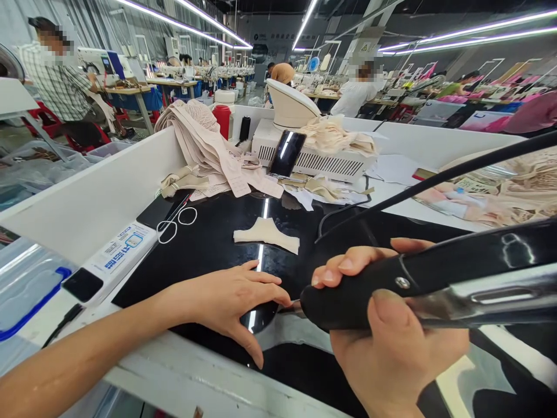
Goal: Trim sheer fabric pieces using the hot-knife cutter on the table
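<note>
My right hand (391, 348) is wrapped round a large black tool (348, 302) with a screw in its side and a silver metal bar along its underside; I cannot tell its exact kind. A narrow metal tip points left from its rounded end. My left hand (230, 296) hovers over the glossy black work surface (209, 232), fingers apart and thumb spread. Its index fingertip is close to the metal tip; whether they touch is unclear. Beyond the hands lies a small cream fabric piece (266, 234) with a raised middle and two side arms, touched by neither hand.
At left are a white-and-blue box (119, 252), a dark phone (82, 284) and white-ringed scissors (167, 230). Fabric strips (204, 139), another phone (287, 152) and a vented white machine (313, 157) stand behind. A black rod (418, 186) crosses at right. Several people sit beyond.
</note>
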Tool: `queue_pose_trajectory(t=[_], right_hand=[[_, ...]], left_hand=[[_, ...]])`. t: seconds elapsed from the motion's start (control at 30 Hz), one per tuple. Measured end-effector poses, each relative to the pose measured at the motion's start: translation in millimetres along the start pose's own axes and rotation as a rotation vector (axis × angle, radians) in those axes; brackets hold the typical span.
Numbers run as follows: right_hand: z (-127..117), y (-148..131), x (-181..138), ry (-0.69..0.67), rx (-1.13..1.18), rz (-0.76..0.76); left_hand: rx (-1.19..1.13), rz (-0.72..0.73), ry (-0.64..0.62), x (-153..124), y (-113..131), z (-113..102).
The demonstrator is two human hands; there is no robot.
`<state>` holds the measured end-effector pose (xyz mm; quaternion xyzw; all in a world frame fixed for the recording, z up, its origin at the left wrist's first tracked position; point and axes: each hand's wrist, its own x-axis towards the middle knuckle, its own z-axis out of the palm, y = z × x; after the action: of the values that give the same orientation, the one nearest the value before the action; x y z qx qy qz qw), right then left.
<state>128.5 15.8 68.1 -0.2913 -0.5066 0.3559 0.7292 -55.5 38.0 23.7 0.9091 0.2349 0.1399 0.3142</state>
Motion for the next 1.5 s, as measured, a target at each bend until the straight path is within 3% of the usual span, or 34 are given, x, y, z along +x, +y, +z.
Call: queue_pose_trajectory(t=[1.13,1.5], right_hand=[[10.0,-8.3,-19.4,-0.135,0.046,0.096],[-7.4,-27.4,10.3,0.074,0.012,0.086]], left_hand=[[-0.031,-0.011,-0.010,2.5,3.1,-6.1],[0.156,0.104,0.060,-7.9,-5.3,-11.9]])
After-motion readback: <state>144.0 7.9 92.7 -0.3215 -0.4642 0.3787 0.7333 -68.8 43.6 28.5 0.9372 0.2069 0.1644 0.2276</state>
